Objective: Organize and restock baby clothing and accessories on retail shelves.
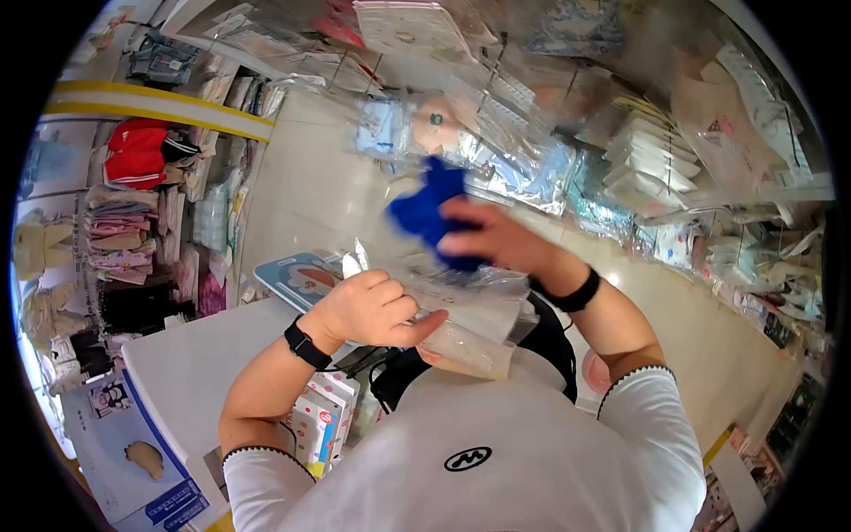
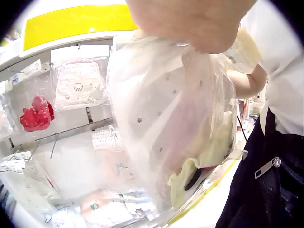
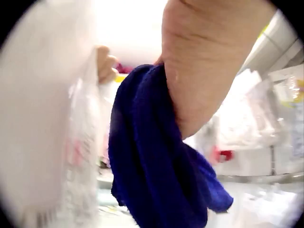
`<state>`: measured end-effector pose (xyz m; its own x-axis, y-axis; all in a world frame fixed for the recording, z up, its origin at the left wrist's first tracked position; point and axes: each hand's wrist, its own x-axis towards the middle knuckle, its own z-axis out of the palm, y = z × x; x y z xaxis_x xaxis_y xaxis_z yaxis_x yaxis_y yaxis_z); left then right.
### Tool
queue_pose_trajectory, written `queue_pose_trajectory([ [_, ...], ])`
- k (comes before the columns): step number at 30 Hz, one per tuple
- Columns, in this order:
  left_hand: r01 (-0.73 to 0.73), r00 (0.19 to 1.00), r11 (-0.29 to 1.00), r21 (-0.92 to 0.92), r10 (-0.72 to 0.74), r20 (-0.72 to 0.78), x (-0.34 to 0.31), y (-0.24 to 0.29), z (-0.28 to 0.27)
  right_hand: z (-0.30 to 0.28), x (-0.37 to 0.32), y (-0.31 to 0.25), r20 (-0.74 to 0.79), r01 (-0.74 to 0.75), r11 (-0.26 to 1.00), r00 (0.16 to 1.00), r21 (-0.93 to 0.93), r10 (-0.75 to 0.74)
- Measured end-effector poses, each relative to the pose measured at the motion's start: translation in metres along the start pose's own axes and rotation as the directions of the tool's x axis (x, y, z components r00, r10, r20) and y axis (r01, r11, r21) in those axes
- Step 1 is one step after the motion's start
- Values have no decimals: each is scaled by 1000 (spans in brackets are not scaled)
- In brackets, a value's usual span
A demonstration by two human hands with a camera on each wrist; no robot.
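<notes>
My left hand (image 1: 368, 309) grips the top edge of a clear plastic bag (image 2: 152, 104), its fingers curled. Inside the bag is pale clothing with small stars, and a light yellow-green piece shows low in it in the left wrist view. My right hand (image 1: 501, 238) holds a bunched dark blue cloth (image 3: 152, 147) out in front of the bag, blurred in the head view. The cloth hangs in folds below the hand in the right wrist view. The fingertips on it are hidden there.
Racks of packaged garments (image 1: 651, 160) hang ahead and to the right. Shelves on the left hold folded clothes (image 1: 120, 222) and a red garment (image 1: 137, 152). A white counter (image 1: 204, 341) stands at my left, near a blue picture board (image 1: 297, 275).
</notes>
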<state>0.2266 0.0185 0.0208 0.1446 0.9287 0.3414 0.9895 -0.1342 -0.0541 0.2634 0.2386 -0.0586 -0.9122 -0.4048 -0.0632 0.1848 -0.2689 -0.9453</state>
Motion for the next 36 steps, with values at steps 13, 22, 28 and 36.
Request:
queue_pose_trajectory([
  [13, 169, 986, 982, 83, -167, -29, 3, 1, -5, 26, -1, 68, 439, -321, 921, 810, -220, 388],
  [22, 823, 448, 256, -507, -842, 301, -22, -42, -15, -56, -17, 181, -60, -147, 850, 989, -506, 135],
  [28, 875, 328, 37, -482, -778, 535, -36, -67, -21, -83, -33, 82, -460, -357, 801, 880, -481, 116],
  [36, 858, 503, 423, -292, -810, 304, -32, -59, -21, -74, -7, 31, -457, -190, 887, 889, -421, -27],
])
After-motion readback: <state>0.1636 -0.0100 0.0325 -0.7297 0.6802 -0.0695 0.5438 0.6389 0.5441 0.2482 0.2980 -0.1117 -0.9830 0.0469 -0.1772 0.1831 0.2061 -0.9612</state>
